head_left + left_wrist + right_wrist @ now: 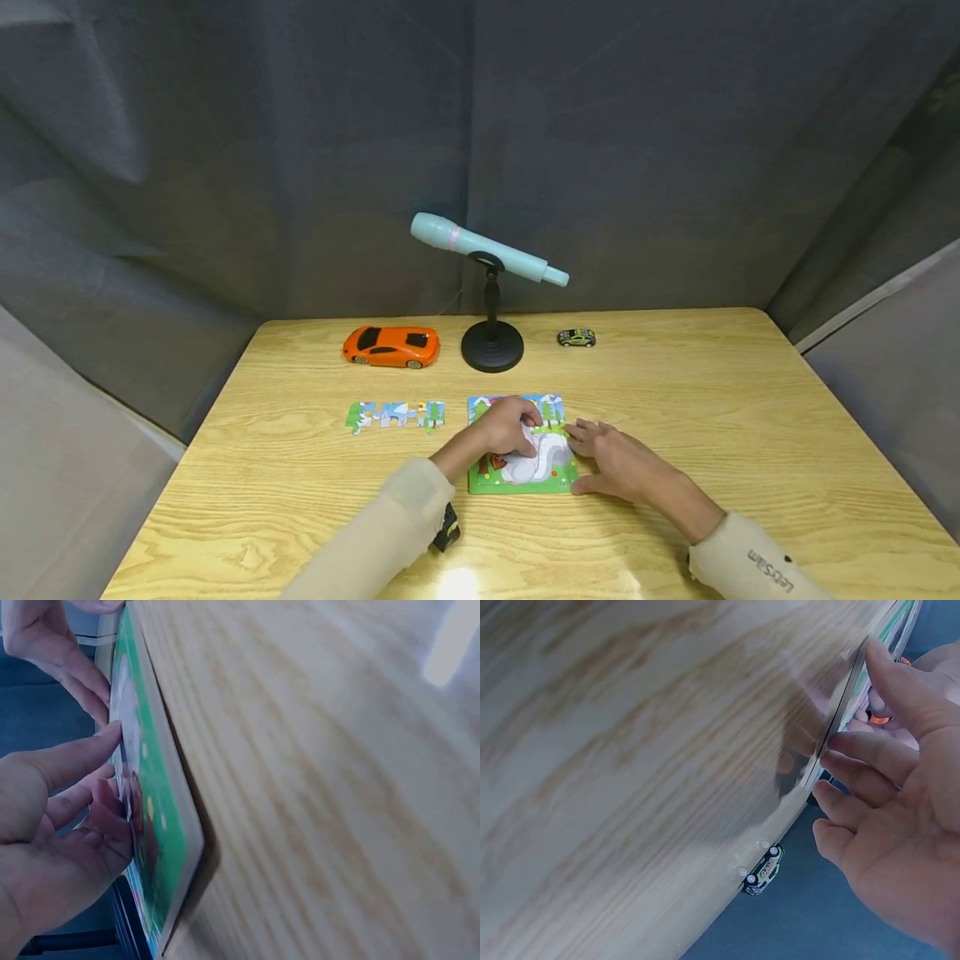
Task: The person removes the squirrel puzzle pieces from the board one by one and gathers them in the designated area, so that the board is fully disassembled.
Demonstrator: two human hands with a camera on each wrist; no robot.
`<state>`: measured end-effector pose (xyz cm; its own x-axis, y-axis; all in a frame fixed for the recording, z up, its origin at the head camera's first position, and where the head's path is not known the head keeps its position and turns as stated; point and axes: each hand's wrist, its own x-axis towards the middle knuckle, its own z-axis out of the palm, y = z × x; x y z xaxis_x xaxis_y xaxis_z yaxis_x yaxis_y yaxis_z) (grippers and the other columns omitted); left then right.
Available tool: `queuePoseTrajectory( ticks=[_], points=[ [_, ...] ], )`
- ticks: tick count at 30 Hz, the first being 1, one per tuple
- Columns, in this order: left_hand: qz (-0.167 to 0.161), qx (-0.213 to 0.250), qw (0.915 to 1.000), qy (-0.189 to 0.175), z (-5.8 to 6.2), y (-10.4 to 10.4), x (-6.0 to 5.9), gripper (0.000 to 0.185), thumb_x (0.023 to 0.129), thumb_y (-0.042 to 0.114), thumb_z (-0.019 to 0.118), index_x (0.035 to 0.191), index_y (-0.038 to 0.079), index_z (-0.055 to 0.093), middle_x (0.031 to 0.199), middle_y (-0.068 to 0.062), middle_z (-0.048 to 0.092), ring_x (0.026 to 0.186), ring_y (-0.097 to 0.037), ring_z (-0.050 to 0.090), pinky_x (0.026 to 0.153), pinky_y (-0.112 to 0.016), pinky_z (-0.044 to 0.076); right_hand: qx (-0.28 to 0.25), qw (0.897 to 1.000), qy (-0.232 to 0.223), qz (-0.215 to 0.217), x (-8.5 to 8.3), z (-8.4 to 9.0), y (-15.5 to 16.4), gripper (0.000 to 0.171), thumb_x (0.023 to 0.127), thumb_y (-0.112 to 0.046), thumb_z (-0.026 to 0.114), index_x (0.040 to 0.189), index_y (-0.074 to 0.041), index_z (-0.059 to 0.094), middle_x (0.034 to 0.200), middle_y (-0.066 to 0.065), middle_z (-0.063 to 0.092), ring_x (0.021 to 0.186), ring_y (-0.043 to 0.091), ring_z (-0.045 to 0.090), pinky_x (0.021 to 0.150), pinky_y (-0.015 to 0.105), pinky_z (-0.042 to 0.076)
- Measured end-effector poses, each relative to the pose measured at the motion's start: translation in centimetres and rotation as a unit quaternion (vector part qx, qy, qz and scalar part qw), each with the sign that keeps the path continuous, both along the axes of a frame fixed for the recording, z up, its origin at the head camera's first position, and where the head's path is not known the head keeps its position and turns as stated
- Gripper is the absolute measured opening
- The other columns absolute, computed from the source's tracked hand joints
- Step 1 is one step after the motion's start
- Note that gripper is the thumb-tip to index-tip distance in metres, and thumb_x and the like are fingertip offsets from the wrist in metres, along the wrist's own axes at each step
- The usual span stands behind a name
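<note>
A colourful jigsaw board (525,483) lies flat on the wooden table (750,400) in front of me. My left hand (525,433) arches over its middle, fingers curled, and pinches a white puzzle piece (551,454) against the picture. In the left wrist view the thumb and bent fingers (97,817) meet on the board (161,825). My right hand (592,454) rests with straight fingers against the board's right edge and the thumb near its lower right corner. The right wrist view shows those fingers (862,750) touching the board's rim (855,682).
A row of joined puzzle pieces (395,414) lies left of the board. Behind it stand an orange toy car (391,346), a pale blue microphone (487,247) on a black round-base stand (492,346), and a small green car (576,337). Grey curtains surround the table.
</note>
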<state>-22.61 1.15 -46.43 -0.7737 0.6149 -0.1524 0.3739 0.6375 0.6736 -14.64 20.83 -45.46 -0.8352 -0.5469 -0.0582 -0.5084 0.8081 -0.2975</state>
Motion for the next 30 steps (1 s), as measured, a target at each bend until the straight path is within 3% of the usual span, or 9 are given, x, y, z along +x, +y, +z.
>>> queuePoseTrajectory(
  ticks=[8,15,19,25,30],
  points=[
    [-0.003,-0.008,0.9999,0.014,-0.09,0.14,0.1,0.036,0.059,0.006,0.08,0.089,0.007,0.06,0.085,-0.002,0.054,0.077,-0.011,0.049,0.067,-0.018,0.04,-0.002,1.0,-0.001,-0.002,0.02,-0.12,0.02,0.066,0.071,-0.04,0.069,0.118,0.003,0.052,0.13,0.017,0.041,0.121,0.037,0.032,0.093,0.051,0.028],
    [-0.007,0.015,0.9998,0.011,0.0,0.09,0.16,0.038,0.06,0.003,0.079,0.09,0.008,0.056,0.086,-0.002,0.054,0.078,-0.014,0.05,0.066,-0.019,0.039,-0.003,1.0,-0.001,-0.002,-0.01,-0.03,0.06,0.067,0.071,-0.041,0.068,0.118,0.003,0.052,0.13,0.017,0.041,0.121,0.037,0.033,0.093,0.052,0.028],
    [-0.009,0.024,0.9996,0.013,-0.04,-0.02,0.14,0.028,0.069,0.006,0.074,0.091,0.009,0.056,0.085,-0.001,0.054,0.077,-0.013,0.05,0.065,-0.019,0.039,-0.007,1.0,-0.002,0.0,-0.02,0.03,0.11,0.066,0.071,-0.04,0.068,0.118,0.004,0.052,0.13,0.018,0.041,0.121,0.037,0.032,0.094,0.052,0.028],
    [0.004,0.057,0.9983,-0.006,-0.09,0.0,0.3,0.006,0.085,0.007,0.057,0.09,0.007,0.056,0.078,0.0,0.052,0.065,-0.009,0.048,0.058,-0.02,0.04,-0.012,1.0,0.002,0.001,0.08,0.05,0.17,0.066,0.071,-0.039,0.069,0.118,0.004,0.052,0.13,0.018,0.041,0.121,0.036,0.032,0.094,0.052,0.027],
    [0.029,0.086,0.9957,-0.018,-0.1,-0.01,0.35,0.005,0.086,0.007,0.054,0.088,0.005,0.058,0.074,0.0,0.053,0.06,-0.009,0.049,0.054,-0.02,0.041,-0.013,1.0,0.0,0.001,0.1,0.05,0.13,0.066,0.071,-0.039,0.069,0.118,0.004,0.052,0.131,0.018,0.04,0.121,0.037,0.032,0.094,0.052,0.027]
  ],
)
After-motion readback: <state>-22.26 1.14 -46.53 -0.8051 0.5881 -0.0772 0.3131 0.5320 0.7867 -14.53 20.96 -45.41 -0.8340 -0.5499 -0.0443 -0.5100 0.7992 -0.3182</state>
